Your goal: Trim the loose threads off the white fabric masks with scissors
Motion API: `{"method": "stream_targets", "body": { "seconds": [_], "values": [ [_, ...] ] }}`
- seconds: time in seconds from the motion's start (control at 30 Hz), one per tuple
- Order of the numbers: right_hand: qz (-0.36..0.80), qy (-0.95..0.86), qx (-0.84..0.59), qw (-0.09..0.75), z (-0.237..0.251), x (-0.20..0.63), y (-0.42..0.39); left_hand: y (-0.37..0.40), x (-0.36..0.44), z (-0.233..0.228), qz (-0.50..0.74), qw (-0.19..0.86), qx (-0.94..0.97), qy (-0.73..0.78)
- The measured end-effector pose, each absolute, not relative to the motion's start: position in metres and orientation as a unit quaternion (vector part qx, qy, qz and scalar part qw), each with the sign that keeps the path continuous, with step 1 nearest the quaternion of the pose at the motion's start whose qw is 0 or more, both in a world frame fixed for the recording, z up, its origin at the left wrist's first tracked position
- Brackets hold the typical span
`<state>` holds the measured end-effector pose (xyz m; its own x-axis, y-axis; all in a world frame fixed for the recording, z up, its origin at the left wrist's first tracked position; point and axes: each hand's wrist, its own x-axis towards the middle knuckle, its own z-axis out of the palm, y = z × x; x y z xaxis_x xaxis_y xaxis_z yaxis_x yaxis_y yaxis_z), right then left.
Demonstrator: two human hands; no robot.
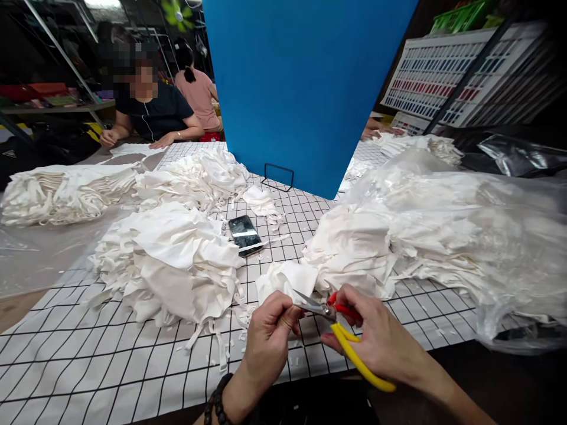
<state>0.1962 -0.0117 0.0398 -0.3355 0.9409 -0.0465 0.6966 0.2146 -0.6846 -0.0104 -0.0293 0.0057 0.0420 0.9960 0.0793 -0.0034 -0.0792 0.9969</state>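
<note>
My right hand grips a pair of snips with yellow and red handles, its metal blades pointing left toward my left hand. My left hand is closed, thumb and fingers pinched right at the blade tips; whatever small piece it pinches is too small to make out. Just beyond both hands lies a white cloth piece at the edge of a big heap of white fabric. Small white offcuts litter the grid-patterned tabletop near my left hand.
A second white fabric pile sits left of centre, with more stacks behind. A black phone lies between the piles. A blue upright panel stands mid-table. Two people sit at the far left. Clear plastic bags cover the right heap.
</note>
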Motion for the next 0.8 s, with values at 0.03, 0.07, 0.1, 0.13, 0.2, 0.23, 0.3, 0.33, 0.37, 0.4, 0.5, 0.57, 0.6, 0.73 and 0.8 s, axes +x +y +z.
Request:
{"method": "stream_targets", "body": {
  "seconds": [0.03,0.07,0.1,0.13,0.2,0.23,0.3,0.33,0.37,0.4,0.5,0.57,0.6,0.73,0.8],
  "values": [
    [0.304,-0.76,-0.544,0.186,0.041,0.194,-0.013,-0.029,-0.01,0.006,0.503,0.488,0.537,0.469],
    [0.298,-0.762,-0.546,0.179,0.041,0.191,-0.014,-0.03,-0.01,0.006,0.497,0.486,0.544,0.469],
    [0.294,-0.764,-0.548,0.174,0.041,0.189,-0.014,-0.03,-0.011,0.006,0.493,0.484,0.551,0.469],
    [0.292,-0.765,-0.549,0.17,0.041,0.187,-0.014,-0.031,-0.011,0.007,0.491,0.481,0.556,0.468],
    [0.293,-0.766,-0.548,0.164,0.041,0.184,-0.013,-0.032,-0.011,0.009,0.489,0.478,0.562,0.466],
    [0.295,-0.767,-0.546,0.163,0.041,0.184,-0.013,-0.033,-0.012,0.009,0.489,0.477,0.563,0.465],
    [0.294,-0.771,-0.54,0.164,0.042,0.183,-0.012,-0.034,-0.012,0.009,0.487,0.479,0.563,0.464],
    [0.292,-0.773,-0.538,0.165,0.042,0.183,-0.012,-0.034,-0.013,0.009,0.486,0.481,0.562,0.465],
    [0.289,-0.775,-0.537,0.167,0.043,0.183,-0.012,-0.034,-0.013,0.008,0.485,0.483,0.562,0.464],
    [0.287,-0.776,-0.535,0.17,0.043,0.183,-0.012,-0.034,-0.013,0.007,0.485,0.485,0.561,0.464],
    [0.289,-0.777,-0.531,0.175,0.043,0.182,-0.013,-0.033,-0.013,0.005,0.485,0.49,0.557,0.463],
    [0.292,-0.776,-0.531,0.174,0.043,0.182,-0.014,-0.033,-0.014,0.004,0.482,0.493,0.557,0.463],
    [0.291,-0.776,-0.532,0.172,0.042,0.183,-0.014,-0.033,-0.014,0.003,0.479,0.494,0.558,0.463],
    [0.267,-0.784,-0.534,0.171,0.037,0.185,-0.014,-0.033,-0.015,0.003,0.468,0.503,0.562,0.46],
    [0.25,-0.792,-0.531,0.17,0.035,0.186,-0.014,-0.033,-0.015,0.003,0.463,0.513,0.561,0.456]
  ]
}}
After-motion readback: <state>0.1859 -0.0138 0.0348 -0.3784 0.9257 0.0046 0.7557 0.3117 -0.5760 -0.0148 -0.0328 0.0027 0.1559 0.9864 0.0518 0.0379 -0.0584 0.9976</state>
